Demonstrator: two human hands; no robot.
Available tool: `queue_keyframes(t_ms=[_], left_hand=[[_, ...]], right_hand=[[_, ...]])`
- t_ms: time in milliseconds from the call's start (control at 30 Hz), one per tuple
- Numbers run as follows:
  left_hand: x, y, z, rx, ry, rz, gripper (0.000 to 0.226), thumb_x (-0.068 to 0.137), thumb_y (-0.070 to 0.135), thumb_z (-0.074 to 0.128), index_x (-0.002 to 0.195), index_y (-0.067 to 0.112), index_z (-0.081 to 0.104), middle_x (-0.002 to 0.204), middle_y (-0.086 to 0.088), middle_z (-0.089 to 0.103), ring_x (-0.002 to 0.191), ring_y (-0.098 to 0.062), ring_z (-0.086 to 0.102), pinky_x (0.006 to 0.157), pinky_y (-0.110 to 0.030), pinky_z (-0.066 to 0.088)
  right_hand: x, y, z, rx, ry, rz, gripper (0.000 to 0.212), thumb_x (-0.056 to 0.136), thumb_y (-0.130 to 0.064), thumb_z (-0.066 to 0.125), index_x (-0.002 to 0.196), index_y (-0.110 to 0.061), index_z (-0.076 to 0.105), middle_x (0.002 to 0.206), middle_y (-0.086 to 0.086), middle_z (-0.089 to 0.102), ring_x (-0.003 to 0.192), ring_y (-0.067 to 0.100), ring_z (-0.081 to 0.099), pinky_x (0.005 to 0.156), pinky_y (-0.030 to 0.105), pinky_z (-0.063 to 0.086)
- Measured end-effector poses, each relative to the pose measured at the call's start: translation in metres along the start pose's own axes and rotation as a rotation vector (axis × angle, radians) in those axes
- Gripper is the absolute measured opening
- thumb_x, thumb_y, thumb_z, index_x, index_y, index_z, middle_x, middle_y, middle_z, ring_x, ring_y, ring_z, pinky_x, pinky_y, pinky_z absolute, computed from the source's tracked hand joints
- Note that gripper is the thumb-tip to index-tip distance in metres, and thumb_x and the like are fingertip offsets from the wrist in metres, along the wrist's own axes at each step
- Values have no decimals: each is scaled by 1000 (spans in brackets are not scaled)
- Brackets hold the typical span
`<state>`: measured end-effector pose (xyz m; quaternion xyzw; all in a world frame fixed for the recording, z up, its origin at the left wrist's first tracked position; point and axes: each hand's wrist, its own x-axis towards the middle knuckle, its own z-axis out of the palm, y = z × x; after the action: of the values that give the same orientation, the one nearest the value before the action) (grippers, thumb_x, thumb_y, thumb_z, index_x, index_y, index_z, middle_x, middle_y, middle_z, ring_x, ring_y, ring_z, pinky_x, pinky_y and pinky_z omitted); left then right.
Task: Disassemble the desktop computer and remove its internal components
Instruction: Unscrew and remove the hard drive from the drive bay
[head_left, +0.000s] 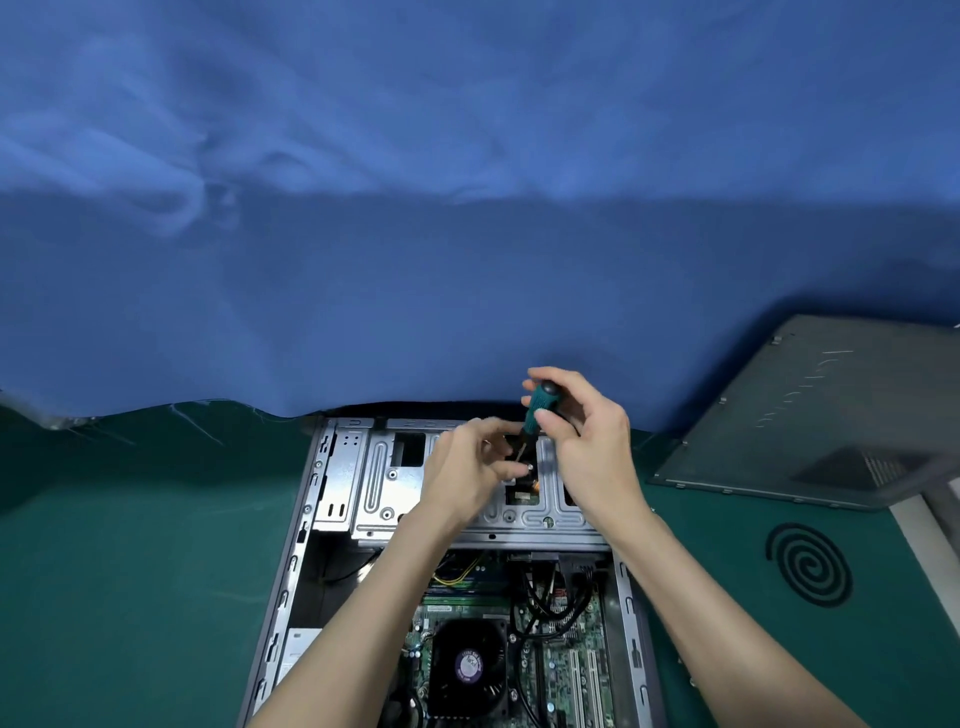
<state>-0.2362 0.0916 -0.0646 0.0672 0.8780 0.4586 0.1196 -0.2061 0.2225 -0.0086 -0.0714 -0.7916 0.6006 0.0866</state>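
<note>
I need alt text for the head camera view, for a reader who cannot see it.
The right hand grips a green-handled screwdriver, pointed down into the silver metal drive cage of an open desktop computer case, with the left hand beside its tip. A grey side panel lies to the right on the green mat.

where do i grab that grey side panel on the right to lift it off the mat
Probably on the side panel, grip the near long edge, coming in low from the near side: it is a thin flat sheet and that edge lies bare on the green mat.
</note>
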Motion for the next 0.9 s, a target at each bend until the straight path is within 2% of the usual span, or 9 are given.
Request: queue_keyframes(t_ms=[100,167,267,367,467,533,700,800,900], left_hand=[[-1,-5,4,92,-21,-3,36,75,19,80,109,24,69,76,12,57,76,-12,55,73,-28,46],[-2,-10,8,130,-32,-55,30,75,14,80,102,15,68,81,5,64,77,-14,61,76,-31,51],[-8,-18,16,152,-57,-90,20,79,7,75,97,7,67,97,-2,66,71,-3,65,73,-31,54],[-9,-20,22,139,-33,-87,9,82,7,72,81,9,63,102,0,63,78,-15,67,69,-39,56],[-7,-21,23,175,18,-83,10,82,12,73,80,10,63,95,11,65,77,4,64,66,-20,52],[-6,-21,25,228,33,-55,10,81,16,74,82,12,64,90,16,62,82,1,64,68,-22,50],[-8,-24,27,229,80,-48,16,80,24,75,82,9,73,86,11,60,79,-11,62,68,-27,49],[-8,-25,28,212,98,-40,16,79,25,76,80,9,75,85,9,61,76,-12,61,67,-27,48],[-7,-24,27,197,87,-46,14,80,23,76,80,8,75,84,10,60,75,-12,61,71,-29,52]], right_hand=[[-3,3,2,-84,6,-50,29,80,-9,75,106,-20,68,109,-2,55,101,11,57,93,26,45],[-4,5,5,-120,32,-55,30,77,-15,78,104,-23,69,104,-1,51,98,12,55,88,24,43],[-3,7,4,-108,45,-64,40,83,-1,69,116,-22,65,99,-3,60,92,15,59,88,36,49],[0,9,-2,-100,24,-42,46,85,8,57,118,-23,63,107,-2,66,101,18,62,93,45,48],[-1,9,-1,-117,54,-73,30,82,-9,71,108,-23,66,109,-4,56,99,15,58,90,45,48],[-1,9,-1,-124,101,-91,29,81,-10,74,106,-24,68,103,-2,52,92,13,57,86,44,48],[0,8,-7,-10,126,-92,53,83,17,54,117,-22,64,101,2,65,94,15,62,88,28,49],[1,7,-18,41,254,-146,48,84,17,54,112,-20,65,102,2,60,93,19,60,82,20,47],[6,9,-32,23,355,-147,43,86,12,57,109,-24,64,101,4,57,83,6,56,73,13,45]])
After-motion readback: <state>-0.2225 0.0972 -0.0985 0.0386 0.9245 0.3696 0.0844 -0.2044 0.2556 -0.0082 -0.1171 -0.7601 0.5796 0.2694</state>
